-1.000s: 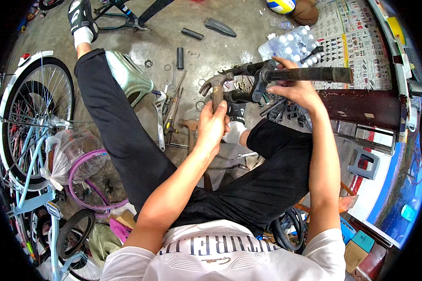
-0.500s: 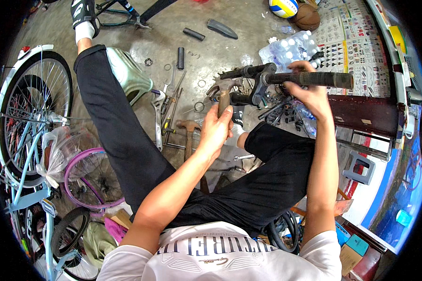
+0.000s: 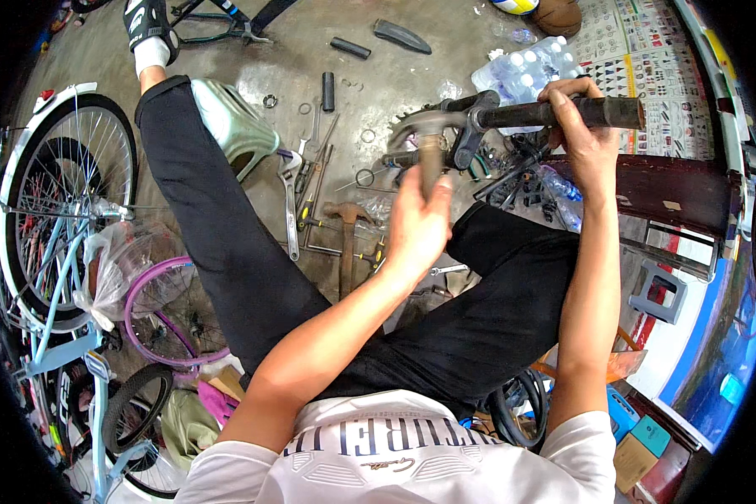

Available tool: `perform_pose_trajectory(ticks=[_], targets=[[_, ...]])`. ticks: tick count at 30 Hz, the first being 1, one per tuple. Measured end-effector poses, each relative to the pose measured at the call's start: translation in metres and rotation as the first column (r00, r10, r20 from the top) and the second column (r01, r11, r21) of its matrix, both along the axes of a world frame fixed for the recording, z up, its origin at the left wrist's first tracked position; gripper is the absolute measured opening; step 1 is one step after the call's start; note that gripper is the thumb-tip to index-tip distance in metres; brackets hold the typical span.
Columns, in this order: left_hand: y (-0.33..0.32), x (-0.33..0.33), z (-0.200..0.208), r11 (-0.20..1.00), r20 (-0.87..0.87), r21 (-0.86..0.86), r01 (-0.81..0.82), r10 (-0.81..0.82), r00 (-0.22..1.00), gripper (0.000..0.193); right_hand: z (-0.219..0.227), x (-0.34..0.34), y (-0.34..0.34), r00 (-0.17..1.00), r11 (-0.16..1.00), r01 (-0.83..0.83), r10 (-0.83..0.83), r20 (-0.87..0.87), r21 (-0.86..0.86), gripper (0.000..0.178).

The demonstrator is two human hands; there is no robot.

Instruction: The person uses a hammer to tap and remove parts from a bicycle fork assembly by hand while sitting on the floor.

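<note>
My left hand (image 3: 418,220) is closed round the wooden handle of a hammer (image 3: 430,160). Motion smears the hammer's head, which is beside the crown of a black bicycle fork (image 3: 465,148); I cannot tell whether they touch. The fork's thick tube points right, and my right hand (image 3: 586,130) grips it near its end, thumb across the near side. The fork's legs reach left, partly hidden behind the hammer. A second hammer (image 3: 346,220) lies on the floor between my legs, near an adjustable wrench (image 3: 289,181).
Screwdrivers, a ring spanner (image 3: 313,120) and small parts litter the floor. Wrapped water bottles (image 3: 525,71) stand beyond the fork. At the left are a bicycle wheel (image 3: 71,206), a purple rim (image 3: 134,311) and a pale green stool (image 3: 233,126). A grey stool (image 3: 657,292) is at the right.
My left hand has swung the hammer right and upward, closer to the fork's crown. My right hand has shifted toward the tube's end, and the tube's end has risen slightly in view.
</note>
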State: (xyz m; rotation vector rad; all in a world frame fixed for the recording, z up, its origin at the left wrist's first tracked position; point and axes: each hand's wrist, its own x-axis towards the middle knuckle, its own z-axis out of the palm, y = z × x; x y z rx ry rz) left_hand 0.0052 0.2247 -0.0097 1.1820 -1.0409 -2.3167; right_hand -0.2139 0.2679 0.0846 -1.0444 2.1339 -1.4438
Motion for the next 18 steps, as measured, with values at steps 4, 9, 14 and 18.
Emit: perform_pose_trajectory(ticks=[4, 9, 14, 18], targets=[[-0.010, 0.005, 0.002, 0.999, -0.069, 0.041, 0.009, -0.006, 0.998, 0.024, 0.000, 0.000, 0.001, 1.000, 1.000, -0.008, 0.008, 0.013, 0.001, 0.015], [-0.015, -0.004, -0.012, 0.961, 0.152, 0.062, -0.271, 0.259, 0.954, 0.025, 0.002, 0.000, -0.006, 1.000, 1.000, -0.003, 0.003, -0.012, 0.020, 0.016], [-0.013, 0.002, -0.009, 1.000, -0.029, 0.015, 0.009, -0.009, 1.000, 0.026, -0.002, -0.003, -0.008, 1.000, 0.999, -0.014, 0.013, -0.020, -0.036, 0.017], [-0.028, -0.002, -0.019, 0.962, 0.149, 0.110, -0.249, 0.232, 0.961, 0.029, -0.003, 0.001, -0.007, 1.000, 1.000, 0.005, -0.005, 0.000, -0.022, 0.017]])
